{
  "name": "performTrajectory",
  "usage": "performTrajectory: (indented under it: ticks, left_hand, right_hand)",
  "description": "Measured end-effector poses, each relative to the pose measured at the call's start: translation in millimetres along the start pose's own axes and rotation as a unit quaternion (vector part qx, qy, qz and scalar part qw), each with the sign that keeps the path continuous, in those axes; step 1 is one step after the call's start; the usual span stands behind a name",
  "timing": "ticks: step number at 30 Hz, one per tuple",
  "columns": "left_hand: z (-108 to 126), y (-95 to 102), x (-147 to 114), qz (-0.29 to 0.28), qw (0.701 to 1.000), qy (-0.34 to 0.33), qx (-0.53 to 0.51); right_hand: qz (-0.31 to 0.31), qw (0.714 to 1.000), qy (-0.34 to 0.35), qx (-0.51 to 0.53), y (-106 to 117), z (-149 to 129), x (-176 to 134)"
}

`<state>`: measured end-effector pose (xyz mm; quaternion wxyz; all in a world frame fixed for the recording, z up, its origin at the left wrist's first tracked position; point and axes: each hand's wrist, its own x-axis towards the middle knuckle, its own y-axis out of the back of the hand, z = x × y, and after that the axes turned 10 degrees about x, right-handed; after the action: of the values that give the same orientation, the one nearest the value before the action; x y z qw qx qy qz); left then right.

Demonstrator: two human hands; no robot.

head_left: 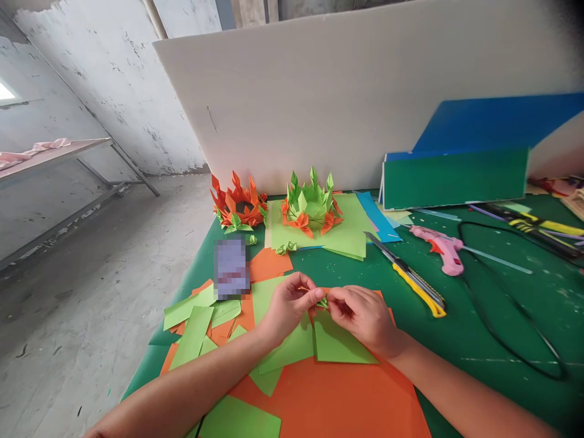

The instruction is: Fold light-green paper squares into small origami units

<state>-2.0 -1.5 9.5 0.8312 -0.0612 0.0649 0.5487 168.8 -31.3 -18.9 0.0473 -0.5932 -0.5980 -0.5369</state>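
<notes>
Between the fingertips of both hands is a small piece of folded green paper, partly covered by the fingers. My left hand pinches it from the left, thumb on top. From the right, my right hand grips its other side with curled fingers. Below them lie green paper sheets on a large orange sheet. Further back stand an orange folded-paper crown with green leaves and a green paper crown with orange flowers around its base. Small green folded pieces rest in front of them.
A yellow utility knife with its blade out lies right of my hands. Beyond it are a pink glue gun and its looping black cord. A blurred-out dark rectangle sits left. A white board rises behind the green table.
</notes>
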Motion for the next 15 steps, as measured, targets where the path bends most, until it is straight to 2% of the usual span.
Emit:
performTrajectory:
  ticks: [7, 10, 15]
  left_hand:
    - [1.4, -0.8, -0.8, 0.038, 0.999, 0.014, -0.01]
    - [1.6, -1.6, -0.8, 0.042, 0.999, 0.016, 0.002]
    - [2.0, -3.1, -2.3, 0.04, 0.999, 0.022, 0.014]
  right_hand:
    - [0.045, 0.993, -0.095, 0.049, 4.9, 2.7, 3.7]
    - [0.049, 0.993, -0.096, 0.045, 4.6, 4.3, 2.8]
    - [0.038, 0.997, -0.061, 0.019, 3.0, 3.3, 3.0]
